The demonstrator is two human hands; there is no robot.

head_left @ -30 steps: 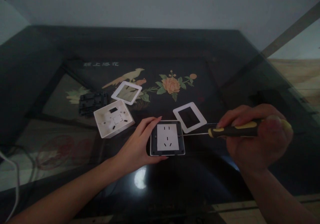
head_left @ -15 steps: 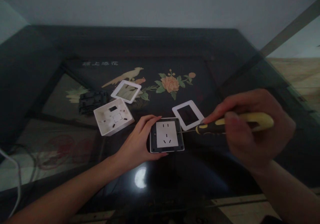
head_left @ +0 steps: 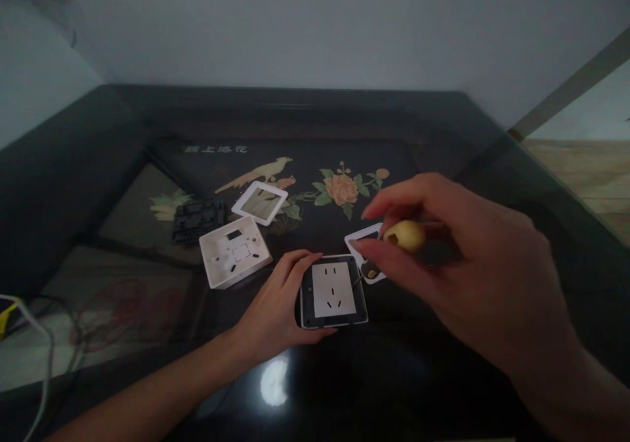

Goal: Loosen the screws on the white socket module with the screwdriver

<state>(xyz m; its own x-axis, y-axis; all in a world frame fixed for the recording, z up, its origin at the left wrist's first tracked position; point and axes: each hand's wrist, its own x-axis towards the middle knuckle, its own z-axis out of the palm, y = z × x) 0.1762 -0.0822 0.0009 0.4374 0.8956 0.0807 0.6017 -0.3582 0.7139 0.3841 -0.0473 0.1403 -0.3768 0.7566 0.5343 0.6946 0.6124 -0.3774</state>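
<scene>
fingers of the left hand wrap the left edge of a socket plate, thumb on its near side and fingertips on its far side, pinning it flat on the dark glass table. the plate shows a white face with slots inside a dark surround and lies near the table's middle, just in front of the person. the right hand is closed around a screwdriver, held nearly upright with its yellow butt end toward the camera; its lower end comes down at the plate's far right corner, but the tip itself is too dark to make out. a white frame lies partly hidden behind that hand. further left sit a white back box, a second white frame and a black insert, all apart from the hands.
</scene>
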